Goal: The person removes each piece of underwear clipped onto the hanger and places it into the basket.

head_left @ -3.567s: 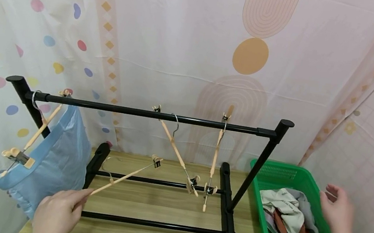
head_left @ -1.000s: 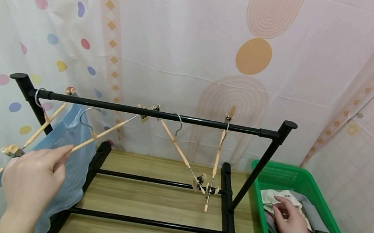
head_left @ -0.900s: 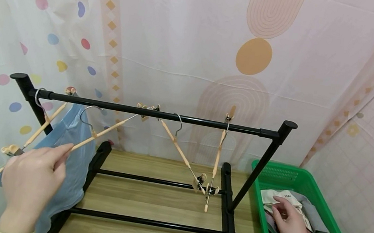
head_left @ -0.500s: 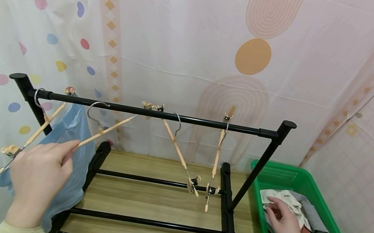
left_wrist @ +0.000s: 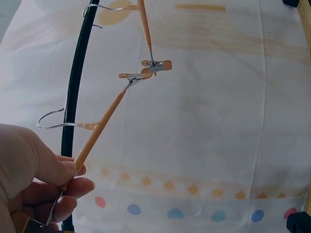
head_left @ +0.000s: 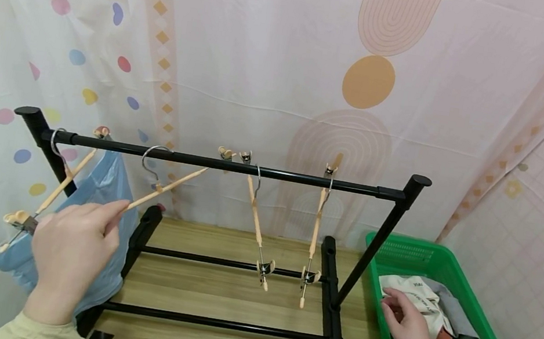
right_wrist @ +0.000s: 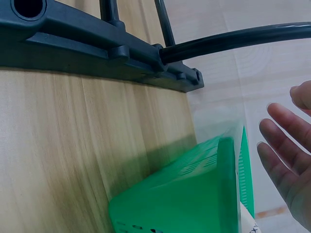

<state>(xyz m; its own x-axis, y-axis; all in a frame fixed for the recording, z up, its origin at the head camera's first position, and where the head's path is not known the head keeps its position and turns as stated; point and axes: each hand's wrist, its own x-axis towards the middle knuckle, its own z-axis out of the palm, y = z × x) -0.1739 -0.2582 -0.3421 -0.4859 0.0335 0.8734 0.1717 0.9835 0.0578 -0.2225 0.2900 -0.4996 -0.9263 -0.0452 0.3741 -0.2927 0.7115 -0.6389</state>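
My left hand (head_left: pixel 74 257) pinches one end of a wooden clip hanger (head_left: pixel 171 185), thumb against fingers on the bar in the left wrist view. The hanger tilts up to the right. Its metal hook (left_wrist: pixel 46 121) curves over the black rail (head_left: pixel 194 159). At its far end, the clip (left_wrist: pixel 133 77) overlaps a clip of the neighbouring hanger (head_left: pixel 255 214). My right hand (head_left: pixel 406 330) hovers over the left side of a green basket (head_left: pixel 490 331), fingers loosely bent with nothing in them. Folded clothes (head_left: pixel 424 298), white, grey and rust-brown, lie in the basket.
Left of my left hand, a light blue garment (head_left: pixel 106 186) hangs clipped to another hanger (head_left: pixel 57 193). One more bare hanger (head_left: pixel 317 223) hangs towards the right. The black rack's slanted post (head_left: pixel 371 249) stands beside the basket. Patterned curtains (head_left: pixel 265 75) close off the back.
My left hand has raised the hanger from below the rail, brought its hook over it and moved right. The neighbouring hanger has swung straighter. My right hand has shifted left over the basket.
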